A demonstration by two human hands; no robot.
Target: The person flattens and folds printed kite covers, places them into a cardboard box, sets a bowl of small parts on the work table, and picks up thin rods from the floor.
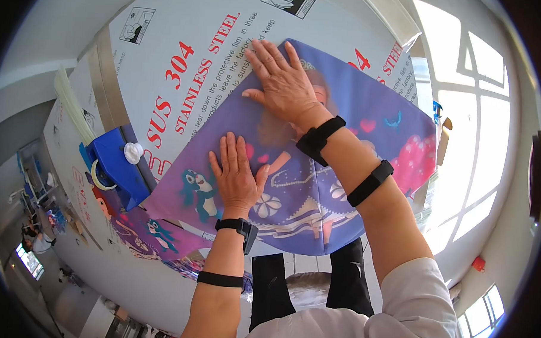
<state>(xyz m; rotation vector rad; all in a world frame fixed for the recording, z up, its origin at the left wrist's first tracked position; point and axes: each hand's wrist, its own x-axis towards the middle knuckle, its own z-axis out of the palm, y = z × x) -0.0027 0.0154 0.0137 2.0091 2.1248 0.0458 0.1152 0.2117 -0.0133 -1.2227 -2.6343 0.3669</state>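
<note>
A purple printed fabric piece (377,107) with cartoon figures, hearts and a blue animal lies spread over the table, its curved edge reaching toward my body. My left hand (237,178) rests flat on its left part, fingers extended, beside the blue animal print. Farther from me, my right hand (282,83) presses flat near the fabric's upper corner with its fingers spread, covering part of a printed figure. Neither hand grips anything. Black straps circle both wrists and forearms.
The table (165,100) is covered in film printed "SUS 304 STAINLESS STEEL". At its left stands a blue tape dispenser (120,170) with a white knob. Another printed fabric piece (181,240) lies lower left. A stool (308,288) is between my legs.
</note>
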